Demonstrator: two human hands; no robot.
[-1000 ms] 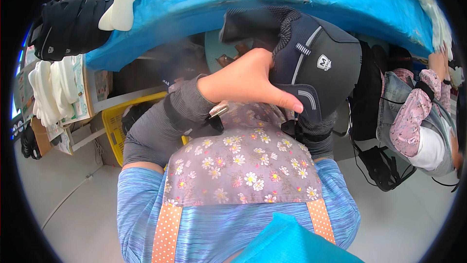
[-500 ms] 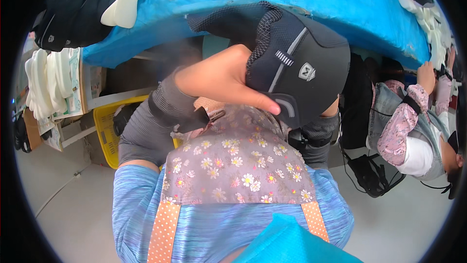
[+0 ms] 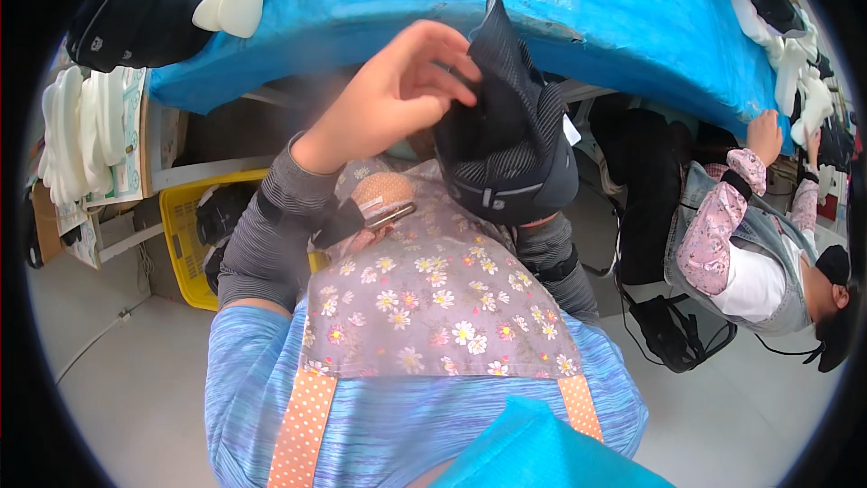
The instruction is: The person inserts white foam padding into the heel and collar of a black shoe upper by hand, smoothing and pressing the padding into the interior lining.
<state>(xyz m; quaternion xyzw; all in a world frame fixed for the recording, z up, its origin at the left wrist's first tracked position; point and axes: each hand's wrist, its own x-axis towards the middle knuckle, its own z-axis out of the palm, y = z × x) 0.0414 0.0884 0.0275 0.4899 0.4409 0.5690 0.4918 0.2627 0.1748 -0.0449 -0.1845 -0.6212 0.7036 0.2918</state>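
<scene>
At the near side of the blue-covered table [image 3: 433, 0], a dark shoe upper [image 3: 515, 140] is up before the worker's flowered apron [image 3: 442, 298], pointed tip upward, opening turned left, white tag [image 3: 571, 130] on its right side. Left hand [image 3: 397, 95]: fingers half curled, thumb apart from them, beside the opening; from where I stand, cannot tell whether the fingertips touch the cloth. Right hand [image 3: 539, 221]: only a sliver of skin shows beneath the upper; grip hidden, cannot tell. To the left, yellow basket [image 3: 181, 244] with dark items inside; white foot-shaped pieces [image 3: 81, 140] above it. On the right, a co-worker's hand [image 3: 764, 134] at the table's edge.
</scene>
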